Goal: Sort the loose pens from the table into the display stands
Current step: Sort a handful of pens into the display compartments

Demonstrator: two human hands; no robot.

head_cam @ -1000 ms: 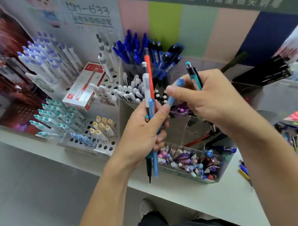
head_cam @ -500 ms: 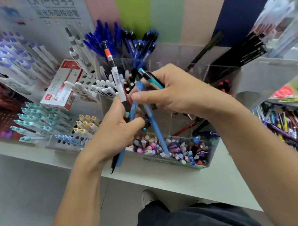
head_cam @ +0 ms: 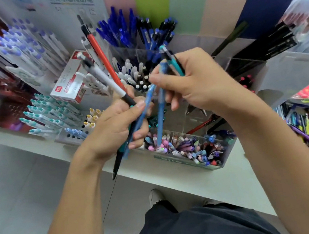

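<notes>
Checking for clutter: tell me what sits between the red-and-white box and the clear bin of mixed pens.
In the head view, the left hand with its pen bundle lies between the red-and-white box and the clear bin.

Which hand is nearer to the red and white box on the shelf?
Left. The left hand is just right of the red and white box; the right hand is farther right, beyond the left.

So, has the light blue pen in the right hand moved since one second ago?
Yes. The right hand has drawn the light blue pen out of the left hand's bundle; its tip now points down over the clear bin.
</notes>
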